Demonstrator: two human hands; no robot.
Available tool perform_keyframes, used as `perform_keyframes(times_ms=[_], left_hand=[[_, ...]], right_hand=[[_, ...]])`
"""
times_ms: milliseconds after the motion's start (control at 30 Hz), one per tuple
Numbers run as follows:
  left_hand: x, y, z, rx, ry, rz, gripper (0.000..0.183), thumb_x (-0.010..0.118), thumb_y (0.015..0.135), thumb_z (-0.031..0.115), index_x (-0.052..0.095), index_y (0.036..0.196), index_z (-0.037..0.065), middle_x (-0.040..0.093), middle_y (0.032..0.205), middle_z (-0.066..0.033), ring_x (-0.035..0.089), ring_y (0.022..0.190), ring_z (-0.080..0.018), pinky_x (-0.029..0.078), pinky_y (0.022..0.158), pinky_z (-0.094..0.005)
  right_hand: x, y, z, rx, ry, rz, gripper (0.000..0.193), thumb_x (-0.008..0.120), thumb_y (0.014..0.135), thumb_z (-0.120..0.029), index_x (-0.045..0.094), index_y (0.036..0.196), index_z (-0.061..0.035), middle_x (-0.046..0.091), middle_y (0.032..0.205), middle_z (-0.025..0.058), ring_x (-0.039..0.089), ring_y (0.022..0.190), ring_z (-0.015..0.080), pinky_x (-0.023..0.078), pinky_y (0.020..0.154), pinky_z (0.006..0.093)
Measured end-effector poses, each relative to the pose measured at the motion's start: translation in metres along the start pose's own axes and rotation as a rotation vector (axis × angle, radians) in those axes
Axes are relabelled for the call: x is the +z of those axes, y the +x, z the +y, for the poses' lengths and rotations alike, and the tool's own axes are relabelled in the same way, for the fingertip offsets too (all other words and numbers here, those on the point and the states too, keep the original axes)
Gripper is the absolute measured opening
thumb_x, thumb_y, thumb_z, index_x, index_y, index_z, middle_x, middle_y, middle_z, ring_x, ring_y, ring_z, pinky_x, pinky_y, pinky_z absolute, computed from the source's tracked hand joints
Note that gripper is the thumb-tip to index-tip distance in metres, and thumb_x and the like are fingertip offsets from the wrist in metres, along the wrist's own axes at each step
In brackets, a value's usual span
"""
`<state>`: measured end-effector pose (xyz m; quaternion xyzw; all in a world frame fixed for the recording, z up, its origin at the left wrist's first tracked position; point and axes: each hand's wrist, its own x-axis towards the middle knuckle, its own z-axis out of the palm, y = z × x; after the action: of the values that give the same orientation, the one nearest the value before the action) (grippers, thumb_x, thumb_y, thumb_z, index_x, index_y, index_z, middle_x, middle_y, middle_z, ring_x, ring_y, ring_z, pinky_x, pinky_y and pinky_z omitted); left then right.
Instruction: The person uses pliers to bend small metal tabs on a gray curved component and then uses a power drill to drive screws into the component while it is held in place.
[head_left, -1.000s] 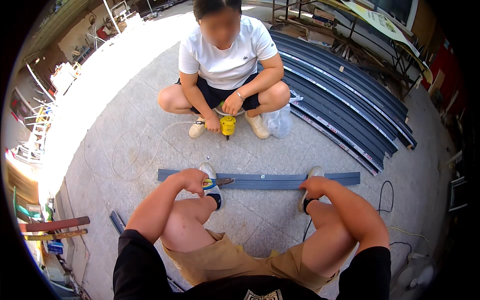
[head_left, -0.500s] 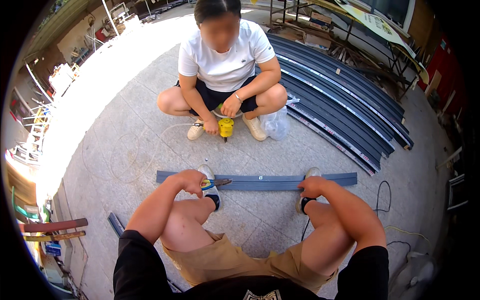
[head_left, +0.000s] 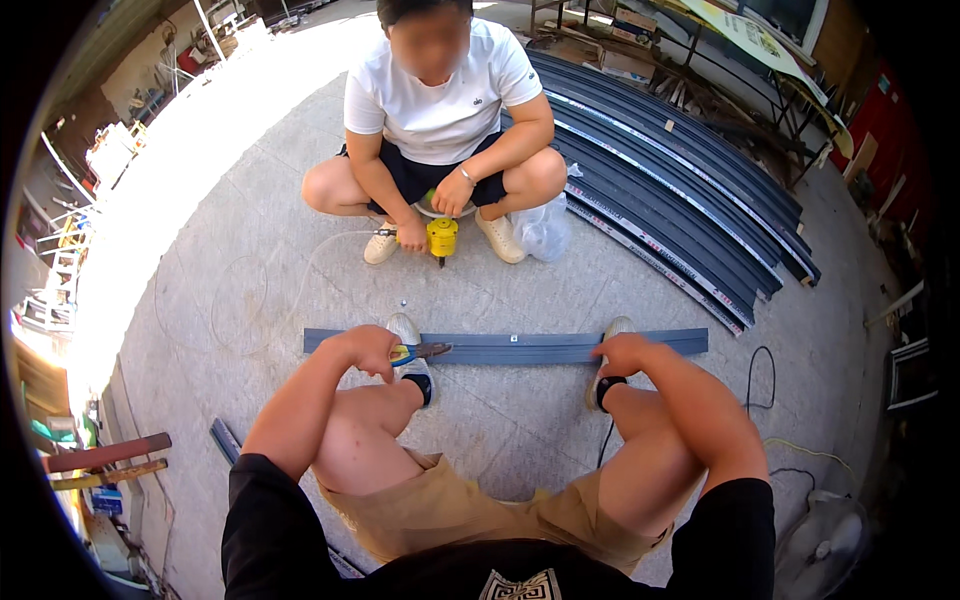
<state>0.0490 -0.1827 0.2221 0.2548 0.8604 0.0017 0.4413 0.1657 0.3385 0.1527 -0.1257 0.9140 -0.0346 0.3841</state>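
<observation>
A long blue-grey metal strip [head_left: 560, 348] lies crosswise on the paving in front of me, under or against the toes of my shoes. My left hand [head_left: 366, 350] is closed round pliers [head_left: 428, 351] with blue and yellow handles; their dark jaws point right, over the strip's left part. By my right shoe, my right hand [head_left: 624, 353] is at the strip, its visible fingers apart and pointing left. Whether it touches the strip or only the shoe, I cannot tell. A small light square piece [head_left: 514, 338] sits near the strip's middle.
Opposite me a person [head_left: 440, 95] squats, holding a yellow handheld tool [head_left: 441, 238] with a thin clear hose. Beside them is a clear plastic bag [head_left: 541, 230]. Long dark metal profiles [head_left: 660, 200] lie stacked at the far right. A black cable [head_left: 762, 380] and a fan [head_left: 825, 545] are at right.
The whole view has shifted slightly, so the strip and the person sit a little higher and further left. My left hand keeps the pliers; the right hand's fingers look slightly more stretched.
</observation>
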Motion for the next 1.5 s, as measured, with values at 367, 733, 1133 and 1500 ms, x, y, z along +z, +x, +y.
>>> perform_keyframes(times_ms=[367, 733, 1133, 1500], left_hand=[[-0.008, -0.020, 0.000, -0.047, -0.135, 0.093, 0.041, 0.092, 0.069, 0.021, 0.064, 0.094, 0.005, 0.074, 0.083, -0.0110, 0.074, 0.069, -0.0220, 0.058, 0.064, -0.0394], [0.003, -0.038, 0.001, -0.004, -0.150, 0.132, 0.041, 0.091, 0.069, 0.020, 0.065, 0.096, 0.002, 0.073, 0.086, -0.0117, 0.075, 0.073, -0.0238, 0.060, 0.068, -0.0395], [0.000, -0.041, -0.001, 0.014, -0.123, 0.126, 0.042, 0.090, 0.069, 0.021, 0.068, 0.099, 0.004, 0.075, 0.086, -0.0119, 0.076, 0.076, -0.0244, 0.061, 0.071, -0.0403], [0.005, -0.031, -0.004, 0.013, -0.083, 0.120, 0.043, 0.090, 0.068, 0.027, 0.070, 0.100, 0.006, 0.076, 0.082, -0.0114, 0.076, 0.075, -0.0254, 0.057, 0.069, -0.0402]], right_hand=[[-0.033, -0.028, -0.074, 0.097, -0.279, -0.060, 0.065, 0.065, 0.096, -0.016, 0.057, 0.160, -0.0233, 0.075, 0.135, 0.0141, 0.072, 0.124, 0.0350, 0.059, 0.101, 0.0486], [0.042, 0.041, -0.188, -0.017, 0.018, -0.165, 0.083, 0.075, 0.099, -0.033, 0.037, 0.172, -0.0213, 0.062, 0.157, 0.0174, 0.059, 0.144, 0.0389, 0.052, 0.116, 0.0501], [0.087, 0.054, -0.138, 0.145, 0.148, 0.042, 0.078, 0.072, 0.097, -0.039, 0.046, 0.166, -0.0124, 0.069, 0.146, 0.0217, 0.064, 0.135, 0.0425, 0.053, 0.113, 0.0517], [0.099, 0.078, -0.126, 0.022, 0.075, -0.056, 0.053, 0.070, 0.101, -0.042, 0.072, 0.143, -0.0103, 0.069, 0.148, 0.0153, 0.067, 0.133, 0.0392, 0.055, 0.111, 0.0507]])
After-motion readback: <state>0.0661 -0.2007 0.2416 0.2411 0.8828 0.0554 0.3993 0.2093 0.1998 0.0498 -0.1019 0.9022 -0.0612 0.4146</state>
